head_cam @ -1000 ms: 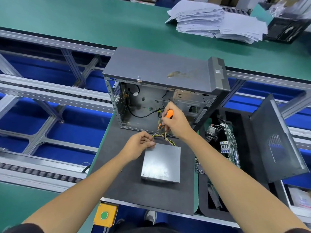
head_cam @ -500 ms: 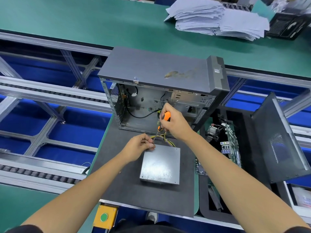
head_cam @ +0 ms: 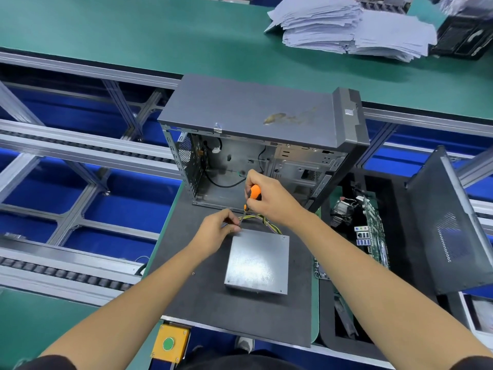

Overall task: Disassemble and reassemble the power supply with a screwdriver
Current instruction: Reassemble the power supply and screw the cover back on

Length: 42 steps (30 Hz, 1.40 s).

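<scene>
A grey metal power supply lies flat on the dark mat, with its yellow and black cables trailing from its far edge. My right hand grips an orange-handled screwdriver, its shaft pointing down at the supply's far left corner. My left hand rests at that same corner, and its fingertips pinch around the screwdriver's tip. What they hold there is hidden. Just behind stands the open computer case, its inside facing me.
A black tray at the right holds a motherboard and a leaning case side panel. Stacked papers lie on the far green table. Conveyor rails run at the left. A yellow button box sits at the near edge.
Both hands stay at the supply's far left corner, with the screwdriver still upright there. The view has shifted slightly; nothing else has moved.
</scene>
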{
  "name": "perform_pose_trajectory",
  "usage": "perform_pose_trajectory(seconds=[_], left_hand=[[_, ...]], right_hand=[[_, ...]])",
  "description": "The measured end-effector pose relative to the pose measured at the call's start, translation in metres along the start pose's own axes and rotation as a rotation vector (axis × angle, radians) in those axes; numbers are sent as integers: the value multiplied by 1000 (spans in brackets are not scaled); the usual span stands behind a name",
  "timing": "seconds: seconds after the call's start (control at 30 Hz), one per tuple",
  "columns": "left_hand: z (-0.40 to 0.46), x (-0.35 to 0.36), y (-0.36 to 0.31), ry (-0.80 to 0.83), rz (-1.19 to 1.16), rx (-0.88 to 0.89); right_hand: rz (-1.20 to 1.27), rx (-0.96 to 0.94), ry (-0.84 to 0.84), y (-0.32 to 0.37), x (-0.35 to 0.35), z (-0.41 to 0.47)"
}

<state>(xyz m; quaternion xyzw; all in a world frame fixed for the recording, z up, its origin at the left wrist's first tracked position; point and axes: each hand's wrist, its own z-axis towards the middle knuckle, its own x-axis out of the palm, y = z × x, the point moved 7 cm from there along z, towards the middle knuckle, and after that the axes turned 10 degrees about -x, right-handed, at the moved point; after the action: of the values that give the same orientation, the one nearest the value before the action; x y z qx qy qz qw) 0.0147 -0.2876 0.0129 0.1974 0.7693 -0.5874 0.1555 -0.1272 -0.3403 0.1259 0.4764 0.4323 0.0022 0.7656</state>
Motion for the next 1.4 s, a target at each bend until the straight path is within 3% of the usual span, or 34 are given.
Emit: perform_pose_trajectory(seconds=[0.2,0.47,0.93,1.4], left_hand=[[1,0,-3,-34,56,18],[0,4,7,-25,-46,-36],[9,9,11,-5,129,-21],[22,3,0,164,251,-94]], right_hand=[[-125,-116,114,17,10,11],[-98,-90,106,10,12,11],[-162,-127,157,8,26,16],[-169,-145,184,5,33,16]])
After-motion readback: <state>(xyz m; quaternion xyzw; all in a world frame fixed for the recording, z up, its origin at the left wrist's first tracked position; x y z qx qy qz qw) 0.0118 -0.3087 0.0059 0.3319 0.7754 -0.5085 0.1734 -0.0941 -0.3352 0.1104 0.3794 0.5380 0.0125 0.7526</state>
